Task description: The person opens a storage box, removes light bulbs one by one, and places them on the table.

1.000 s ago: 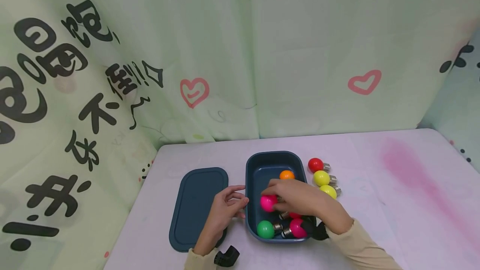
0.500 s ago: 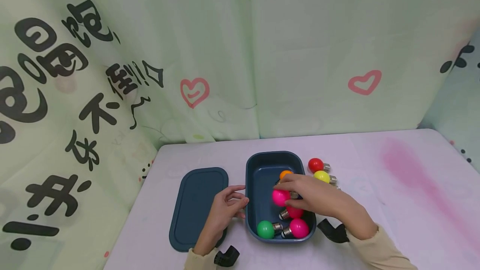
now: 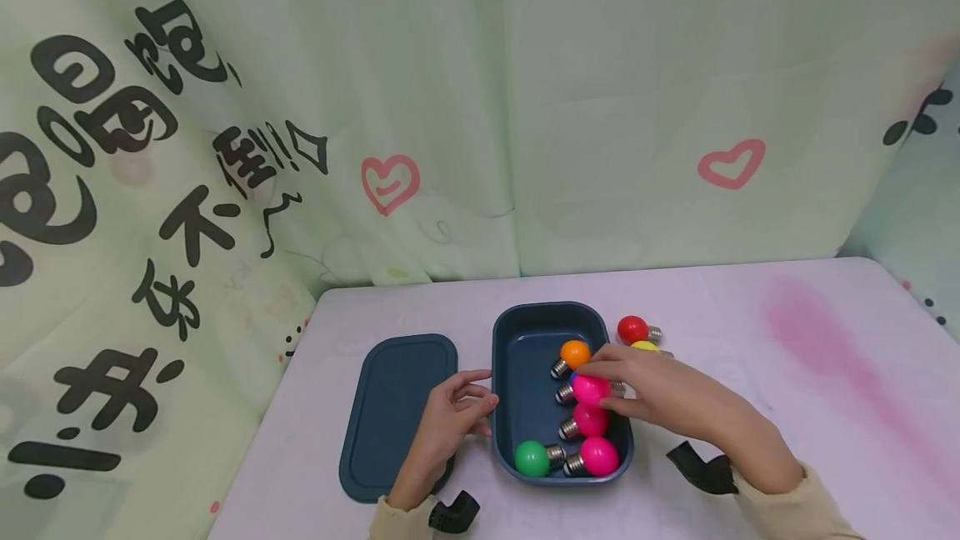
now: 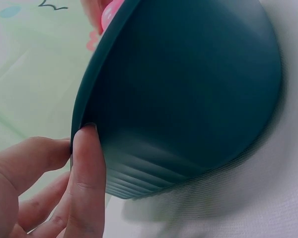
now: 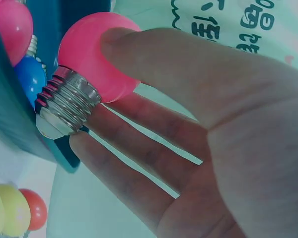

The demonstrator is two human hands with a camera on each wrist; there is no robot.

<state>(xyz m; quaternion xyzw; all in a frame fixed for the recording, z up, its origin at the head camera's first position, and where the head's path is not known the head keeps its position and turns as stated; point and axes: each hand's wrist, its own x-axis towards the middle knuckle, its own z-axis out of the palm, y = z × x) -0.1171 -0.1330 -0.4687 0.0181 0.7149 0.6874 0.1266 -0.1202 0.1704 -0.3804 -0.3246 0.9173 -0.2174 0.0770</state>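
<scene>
My right hand [image 3: 645, 382] pinches a pink light bulb [image 3: 591, 390] over the right side of a dark blue box [image 3: 525, 407]. The right wrist view shows the thumb on the pink globe and the ribbed metal cap [image 5: 72, 101] bare. Below it, a blue bulb [image 5: 31, 79] is mostly hidden in the head view. An orange bulb [image 3: 575, 353], two more pink bulbs [image 3: 600, 457] and a green bulb [image 3: 532, 458] lie in the box. My left hand [image 3: 450, 419] touches the box's left rim with thumb and fingertip, the fingers loosely bent.
A flat dark blue lid [image 3: 397, 407] lies left of the box, partly behind my left hand. Right of the box lie a red bulb [image 3: 632, 329] and a yellow bulb [image 3: 645, 346], the latter partly covered by my right hand. A printed curtain [image 3: 600, 107] hangs behind the table.
My right hand has moved right across the box with the pink bulb, uncovering the orange bulb and those near the front. My left hand has stayed at the rim.
</scene>
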